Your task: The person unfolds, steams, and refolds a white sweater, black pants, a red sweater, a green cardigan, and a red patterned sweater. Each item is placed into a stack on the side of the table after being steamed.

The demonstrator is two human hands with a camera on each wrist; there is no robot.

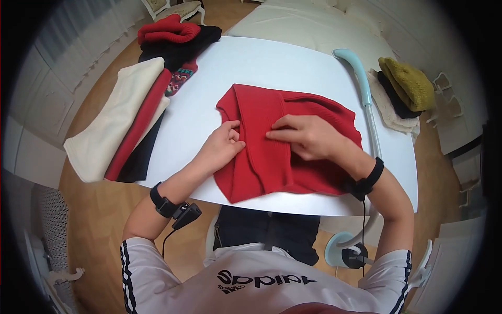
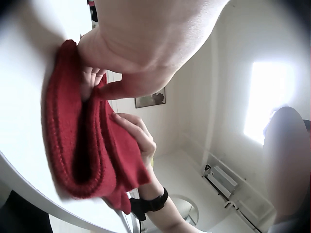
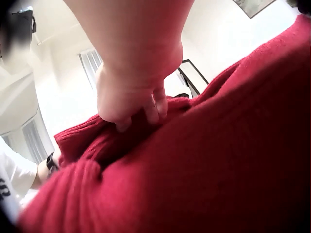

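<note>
A red knitted sweater (image 1: 264, 157) lies partly folded on the white table, with one long band of it turned over lengthwise. At its left edge, my left hand (image 1: 222, 146) pinches the folded layers. The left wrist view shows that hand's fingers tucked into the fold of the sweater (image 2: 73, 145), with the thumb on the outer layer. My right hand (image 1: 314, 137) rests on top of the turned-over band, its index and middle fingers extended across the knit. In the right wrist view, the fingertips (image 3: 153, 114) press down on the red fabric.
Cream, red and black garments (image 1: 112, 120) lie along the table's left edge, below a red and black pile (image 1: 172, 39). On the right is a stack topped by an olive knit (image 1: 410, 83). A pale blue lamp arm (image 1: 358, 73) rises beside the sweater.
</note>
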